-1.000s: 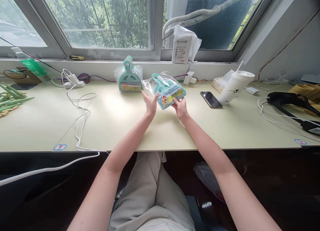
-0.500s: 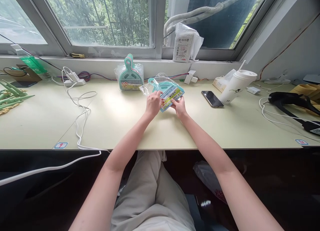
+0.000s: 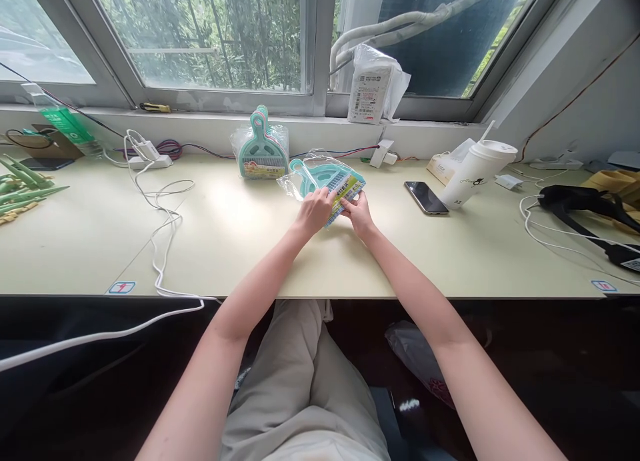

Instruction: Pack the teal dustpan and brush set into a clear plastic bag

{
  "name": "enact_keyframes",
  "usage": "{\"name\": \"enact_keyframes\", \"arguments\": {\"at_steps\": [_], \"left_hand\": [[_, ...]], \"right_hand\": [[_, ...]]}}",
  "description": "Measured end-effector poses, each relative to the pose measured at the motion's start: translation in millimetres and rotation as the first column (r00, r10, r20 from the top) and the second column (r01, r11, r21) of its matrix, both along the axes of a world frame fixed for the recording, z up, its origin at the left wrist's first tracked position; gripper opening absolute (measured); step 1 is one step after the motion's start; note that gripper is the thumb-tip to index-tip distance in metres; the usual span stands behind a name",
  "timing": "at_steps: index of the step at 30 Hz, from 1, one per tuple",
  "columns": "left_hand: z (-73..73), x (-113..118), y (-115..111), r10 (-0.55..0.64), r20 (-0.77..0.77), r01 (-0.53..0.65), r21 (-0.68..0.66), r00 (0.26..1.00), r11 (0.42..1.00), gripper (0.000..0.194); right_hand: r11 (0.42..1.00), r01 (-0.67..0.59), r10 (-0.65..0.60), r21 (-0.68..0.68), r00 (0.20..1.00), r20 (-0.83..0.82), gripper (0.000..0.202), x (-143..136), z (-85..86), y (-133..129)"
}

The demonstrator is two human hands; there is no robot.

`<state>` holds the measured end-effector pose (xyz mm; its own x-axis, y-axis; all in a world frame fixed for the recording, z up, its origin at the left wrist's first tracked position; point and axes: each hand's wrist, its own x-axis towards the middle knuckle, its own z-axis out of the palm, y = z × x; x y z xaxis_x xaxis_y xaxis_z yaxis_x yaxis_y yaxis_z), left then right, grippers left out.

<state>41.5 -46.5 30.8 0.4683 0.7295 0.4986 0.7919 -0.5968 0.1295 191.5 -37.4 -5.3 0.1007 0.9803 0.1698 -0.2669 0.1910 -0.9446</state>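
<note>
Dustpan packet [image 3: 331,179] lies on the tabletop [image 3: 240,248] mid-front, its near label edge pinched by the left hand [image 3: 314,212] and right hand [image 3: 358,212]; better grip plastic only, keeping it flat. Beyond stands another packet [image 3: 261,152].

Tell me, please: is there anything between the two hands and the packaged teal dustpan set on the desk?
Nothing visible. The left hand and right hand both already grip the near edge of the packaged dustpan set; only its clear wrapper lies under the fingers.
</note>
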Motion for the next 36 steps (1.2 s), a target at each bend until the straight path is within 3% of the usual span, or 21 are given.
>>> {"name": "enact_keyframes", "arguments": {"at_steps": [5, 14, 36], "left_hand": [[2.2, 0.2, -2.4, 0.046, -0.005, -0.046, 0.036, 0.999, 0.998, 0.037], [-2.4, -2.2, 4.1, 0.027, 0.174, -0.021, -0.033, 0.984, 0.999, 0.043], [-1.1, 1.8, -2.6, -0.041, 0.191, 0.048, -0.03, 0.981, 0.998, 0.051]], "right_hand": [[0.997, -0.071, 0.07, 0.011, 0.997, 0.041, 0.063, -3.2, 2.6, -4.1], [0.986, -0.166, 0.162, 0.019, 0.979, 0.124, 0.062, -10.4, 3.8, -9.1], [0.983, -0.181, 0.177, 0.029, 0.978, 0.111, 0.06, -8.4, 9.3, -13.6]]}}
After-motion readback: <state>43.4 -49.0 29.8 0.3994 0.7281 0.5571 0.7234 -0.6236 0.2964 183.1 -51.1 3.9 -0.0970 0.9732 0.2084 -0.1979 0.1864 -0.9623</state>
